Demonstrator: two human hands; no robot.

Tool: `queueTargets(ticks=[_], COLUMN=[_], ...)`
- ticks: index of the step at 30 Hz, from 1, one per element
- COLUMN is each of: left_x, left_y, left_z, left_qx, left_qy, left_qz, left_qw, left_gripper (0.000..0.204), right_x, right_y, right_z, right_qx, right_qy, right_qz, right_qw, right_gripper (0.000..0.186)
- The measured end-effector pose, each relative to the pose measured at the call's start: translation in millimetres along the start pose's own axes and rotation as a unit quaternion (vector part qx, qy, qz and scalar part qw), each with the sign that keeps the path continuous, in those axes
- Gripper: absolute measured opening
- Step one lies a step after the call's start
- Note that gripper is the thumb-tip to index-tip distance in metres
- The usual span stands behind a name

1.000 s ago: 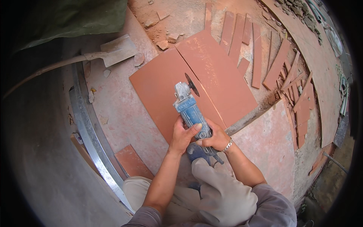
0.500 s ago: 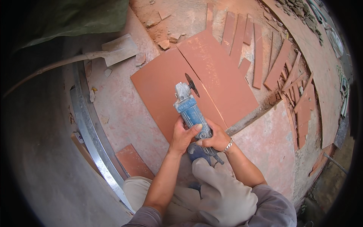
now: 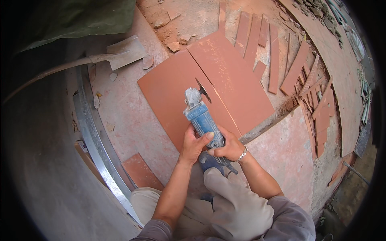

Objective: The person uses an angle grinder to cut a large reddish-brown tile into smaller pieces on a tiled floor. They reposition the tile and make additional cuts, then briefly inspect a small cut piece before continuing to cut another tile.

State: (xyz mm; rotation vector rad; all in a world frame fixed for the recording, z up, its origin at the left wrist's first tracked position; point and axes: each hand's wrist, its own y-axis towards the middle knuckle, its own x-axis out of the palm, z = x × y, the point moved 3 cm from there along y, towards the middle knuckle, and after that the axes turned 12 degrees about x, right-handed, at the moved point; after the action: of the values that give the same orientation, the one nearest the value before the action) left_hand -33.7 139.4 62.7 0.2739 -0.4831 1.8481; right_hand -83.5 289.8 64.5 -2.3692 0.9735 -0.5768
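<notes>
Left hand (image 3: 194,143) and right hand (image 3: 227,148) clench blue grinder (image 3: 202,119) (dusty) over flat terracotta tile (image 3: 173,92).

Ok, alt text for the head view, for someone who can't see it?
Both bare hands, left and right, grip a blue angle grinder whose disc sits in a cut across a large red tile. Cut strips lie beyond; a shovel lies left.
</notes>
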Motion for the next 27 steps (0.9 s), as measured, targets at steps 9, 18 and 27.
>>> queueTargets(ticks=[9,18,27], left_x=[1.3,2.2,-3.8], left_y=[-0.2,-0.7,-2.7], left_z=[1.6,4.3,-2.9], left_qx=[-0.001,-0.002,-0.023], left_qy=[-0.007,-0.010,-0.024], left_qz=[0.001,-0.002,-0.005], left_qw=[1.000,1.000,0.999], left_gripper=[0.087,0.088,0.088], right_x=[0.6,1.2,4.9], right_y=[0.1,-1.8,-3.3], right_z=[-0.3,-3.3,-3.9], right_qx=[0.003,-0.003,-0.023], right_qy=[-0.005,-0.015,-0.022], right_qz=[0.000,0.003,0.027], right_qw=[1.000,1.000,0.999], right_gripper=[0.098,0.097,0.095])
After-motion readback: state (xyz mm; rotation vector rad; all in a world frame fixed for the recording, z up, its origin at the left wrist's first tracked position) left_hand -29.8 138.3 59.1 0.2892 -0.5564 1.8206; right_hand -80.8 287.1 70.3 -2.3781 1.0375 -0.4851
